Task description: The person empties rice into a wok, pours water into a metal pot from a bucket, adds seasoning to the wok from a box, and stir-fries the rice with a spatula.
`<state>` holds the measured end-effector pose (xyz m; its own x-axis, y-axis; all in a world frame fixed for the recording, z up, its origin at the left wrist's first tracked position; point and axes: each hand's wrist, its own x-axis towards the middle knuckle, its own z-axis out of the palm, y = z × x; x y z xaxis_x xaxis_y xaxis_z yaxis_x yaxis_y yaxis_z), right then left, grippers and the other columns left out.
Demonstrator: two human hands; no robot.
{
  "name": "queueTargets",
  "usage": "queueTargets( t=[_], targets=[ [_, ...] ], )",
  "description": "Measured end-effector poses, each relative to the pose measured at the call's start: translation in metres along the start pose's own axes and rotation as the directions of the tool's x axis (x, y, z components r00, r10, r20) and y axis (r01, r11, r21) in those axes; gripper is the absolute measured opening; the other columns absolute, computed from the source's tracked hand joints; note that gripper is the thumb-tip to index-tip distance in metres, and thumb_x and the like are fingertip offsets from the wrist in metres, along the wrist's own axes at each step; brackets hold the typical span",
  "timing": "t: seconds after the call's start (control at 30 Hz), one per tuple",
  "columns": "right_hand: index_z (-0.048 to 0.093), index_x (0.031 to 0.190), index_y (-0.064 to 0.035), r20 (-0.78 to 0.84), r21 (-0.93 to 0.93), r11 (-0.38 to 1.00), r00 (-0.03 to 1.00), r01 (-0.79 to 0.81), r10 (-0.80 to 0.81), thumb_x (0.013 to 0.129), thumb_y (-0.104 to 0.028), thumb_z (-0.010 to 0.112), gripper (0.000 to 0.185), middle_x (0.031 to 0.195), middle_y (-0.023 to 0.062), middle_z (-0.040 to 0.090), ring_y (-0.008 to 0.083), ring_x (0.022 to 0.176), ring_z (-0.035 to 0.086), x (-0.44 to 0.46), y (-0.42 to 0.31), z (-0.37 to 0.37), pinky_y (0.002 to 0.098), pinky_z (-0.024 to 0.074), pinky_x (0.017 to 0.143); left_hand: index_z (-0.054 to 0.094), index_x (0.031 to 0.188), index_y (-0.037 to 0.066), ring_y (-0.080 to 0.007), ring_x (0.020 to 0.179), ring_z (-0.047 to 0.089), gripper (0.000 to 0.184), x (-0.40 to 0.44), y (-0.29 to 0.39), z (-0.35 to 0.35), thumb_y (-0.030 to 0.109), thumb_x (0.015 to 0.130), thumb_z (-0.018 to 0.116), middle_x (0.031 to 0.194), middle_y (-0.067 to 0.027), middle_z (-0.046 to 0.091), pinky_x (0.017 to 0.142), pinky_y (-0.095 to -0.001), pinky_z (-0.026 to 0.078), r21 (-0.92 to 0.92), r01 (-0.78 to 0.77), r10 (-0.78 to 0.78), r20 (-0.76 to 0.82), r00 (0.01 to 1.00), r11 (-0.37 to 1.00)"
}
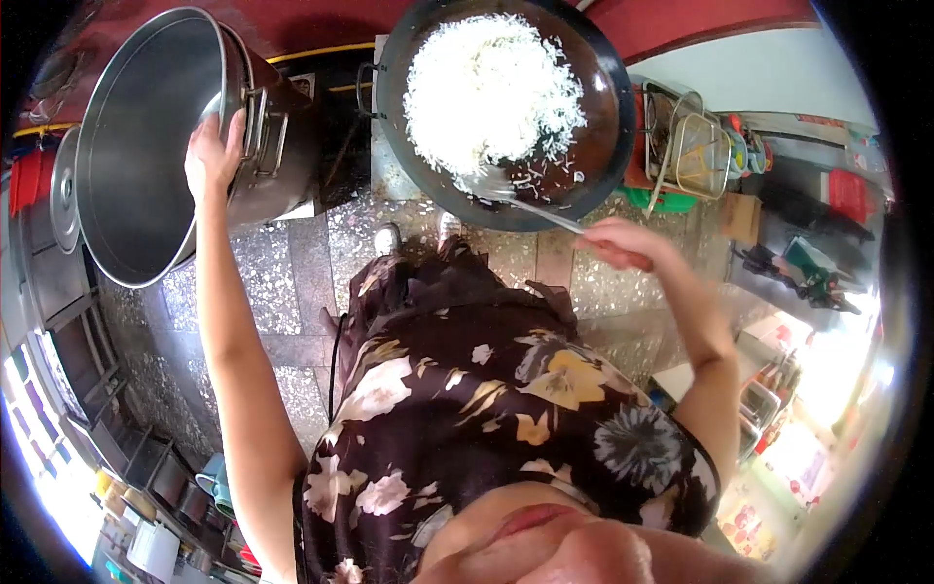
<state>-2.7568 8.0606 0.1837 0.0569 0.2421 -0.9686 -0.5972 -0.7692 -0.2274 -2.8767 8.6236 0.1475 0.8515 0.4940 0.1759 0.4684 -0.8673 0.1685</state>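
Observation:
A large metal pot (136, 165) tilts at the left, its wide mouth turned toward me and its inside bare. My left hand (213, 159) grips its right rim, the thumb raised near the outer wall. At the top middle, a dark wok (608, 127) holds a heap of white rice (491, 88), with loose grains scattered toward its near side. My right hand (621, 243) is closed round the reddish-brown handle of a metal spatula (543, 213). The blade reaches into the wok at the near edge of the rice, partly blurred.
A round metal lid (65, 190) stands left of the pot. Right of the wok are wire strainers (700, 151) and a green basin (666, 201). A speckled tile floor (282, 282) lies below. Shelves and utensils line both sides.

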Motion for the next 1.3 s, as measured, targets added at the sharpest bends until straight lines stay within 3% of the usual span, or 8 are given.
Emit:
queueTargets(
  t=[0.2,0.33,0.53,0.7,0.8,1.03,1.17,1.3],
  targets=[
    [0.054,0.088,-0.0049,-0.057,0.725,0.593,0.888,0.351,-0.456,0.095,-0.021,0.043,0.021,0.049,-0.0061,0.038,0.0048,0.035,0.033,0.136,-0.085,0.074,0.0206,0.0235,0.030,0.057,0.085,0.000,-0.0397,0.085,0.057,0.046,-0.002,-0.003,0.003,0.046,0.087,0.050,0.087,-0.0219,0.061,0.074,-0.0454,0.046,0.000,-0.034,0.034,-0.086,0.996,0.999],
    [0.050,0.089,0.0034,0.050,0.997,0.011,0.573,-0.072,-0.818,0.096,-0.022,0.040,0.029,0.056,-0.0038,0.042,0.0055,0.039,0.040,0.144,-0.068,0.032,0.0187,0.0343,0.034,0.057,0.085,0.000,-0.0409,0.084,0.057,0.046,-0.002,-0.001,0.001,0.045,0.087,0.049,0.086,-0.0229,0.061,0.073,-0.0461,0.045,-0.022,-0.017,0.016,-0.035,0.999,1.000],
    [0.051,0.095,-0.0068,0.090,0.891,0.436,0.893,0.125,-0.441,0.093,-0.021,0.045,0.016,0.059,-0.0045,0.041,0.0050,0.042,0.041,0.044,0.008,0.081,0.0188,0.0335,0.038,0.059,0.091,0.001,-0.0401,0.087,0.058,0.045,-0.005,0.009,-0.006,0.044,0.088,0.049,0.089,-0.0241,0.062,0.076,-0.0459,0.046,-0.072,0.007,-0.011,-0.056,0.998,0.997],
    [0.046,0.088,-0.0081,-0.155,0.904,0.398,0.987,0.154,-0.031,0.090,-0.017,0.048,0.010,0.061,-0.0033,0.042,0.0089,0.046,0.041,0.052,0.057,0.085,0.0238,0.0346,0.041,0.059,0.090,0.000,-0.0401,0.086,0.058,0.045,-0.001,0.007,-0.007,0.044,0.088,0.049,0.088,-0.0242,0.061,0.076,-0.0460,0.046,-0.058,0.030,-0.029,0.019,0.999,0.998],
    [0.046,0.064,-0.0091,-0.600,0.393,0.733,0.759,0.555,-0.253,0.083,-0.021,0.061,0.027,0.049,0.0043,0.047,0.0125,0.034,0.039,0.055,0.022,0.008,0.0281,0.0265,0.030,0.057,0.087,0.000,-0.0405,0.085,0.057,0.045,-0.002,0.006,-0.007,0.044,0.088,0.049,0.086,-0.0241,0.061,0.074,-0.0466,0.045,-0.040,0.044,-0.043,0.029,0.999,0.998],
    [0.052,0.077,-0.0053,-0.461,-0.410,0.853,0.733,0.324,-0.500,0.082,-0.014,0.058,0.012,0.051,0.0021,0.046,0.0112,0.036,0.041,0.085,-0.133,-0.115,0.0281,0.0338,0.032,0.056,0.083,0.001,-0.0399,0.082,0.058,0.047,-0.001,-0.003,0.003,0.047,0.087,0.050,0.081,-0.0232,0.061,0.072,-0.0467,0.046,-0.029,-0.023,0.021,-0.072,0.997,0.999],
    [0.055,0.091,0.0008,-0.399,-0.729,0.658,0.664,0.188,-0.632,0.076,-0.011,0.058,0.019,0.062,0.0135,0.057,0.0216,0.049,0.057,0.049,-0.164,-0.009,0.0369,0.0465,0.047,0.058,0.088,0.002,-0.0398,0.084,0.058,0.049,-0.001,-0.005,0.002,0.050,0.086,0.050,0.083,-0.0235,0.061,0.074,-0.0459,0.046,-0.026,0.014,-0.015,-0.039,0.999,1.000],
    [0.047,0.115,-0.0057,-0.067,-0.992,0.111,0.484,0.062,-0.872,0.080,-0.003,0.052,0.036,0.074,0.0187,0.059,0.0337,0.066,0.062,0.084,-0.068,-0.001,0.0431,0.0495,0.058,0.059,0.095,0.003,-0.0398,0.088,0.058,0.054,-0.002,-0.007,0.003,0.055,0.085,0.047,0.090,-0.0239,0.062,0.077,-0.0459,0.046,-0.011,0.059,-0.059,-0.008,0.998,0.998]
  ],
)
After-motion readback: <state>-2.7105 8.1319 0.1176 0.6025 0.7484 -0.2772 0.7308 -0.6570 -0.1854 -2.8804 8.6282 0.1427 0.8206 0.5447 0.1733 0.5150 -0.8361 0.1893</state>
